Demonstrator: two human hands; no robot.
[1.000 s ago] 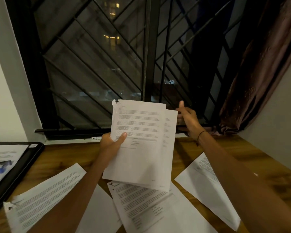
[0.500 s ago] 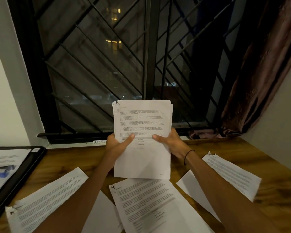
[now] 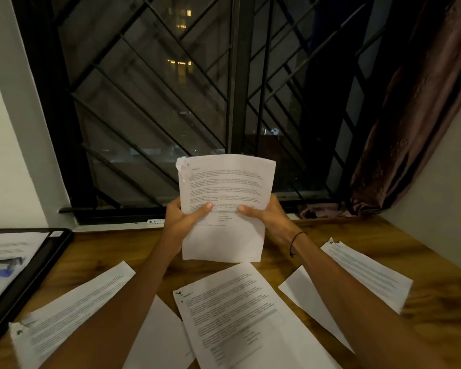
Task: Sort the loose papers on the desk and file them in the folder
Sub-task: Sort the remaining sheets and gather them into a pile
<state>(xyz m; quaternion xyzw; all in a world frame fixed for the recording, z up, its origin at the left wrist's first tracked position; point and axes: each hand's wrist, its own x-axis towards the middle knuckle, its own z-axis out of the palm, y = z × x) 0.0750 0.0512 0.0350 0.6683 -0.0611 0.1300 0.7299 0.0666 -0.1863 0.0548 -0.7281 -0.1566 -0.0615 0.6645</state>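
Observation:
A small stack of printed papers (image 3: 225, 190) is held upright above the wooden desk (image 3: 437, 302), in front of the window. My left hand (image 3: 183, 219) grips its left edge, thumb on the front. My right hand (image 3: 266, 217) grips the right edge the same way. Loose printed sheets lie flat on the desk: one at the left (image 3: 72, 312), one in the middle (image 3: 240, 318), one at the right (image 3: 367, 272). An open black folder (image 3: 45, 262) with papers in it sits at the far left edge.
A barred window (image 3: 224, 89) rises directly behind the desk. A brown curtain (image 3: 415, 123) hangs at the right, its end bunched on the sill. White walls close in on both sides. A blue pen (image 3: 0, 271) lies inside the folder.
My right hand came back from the window sill and took hold of the stack's right edge. The offset sheets are now squared together and held higher.

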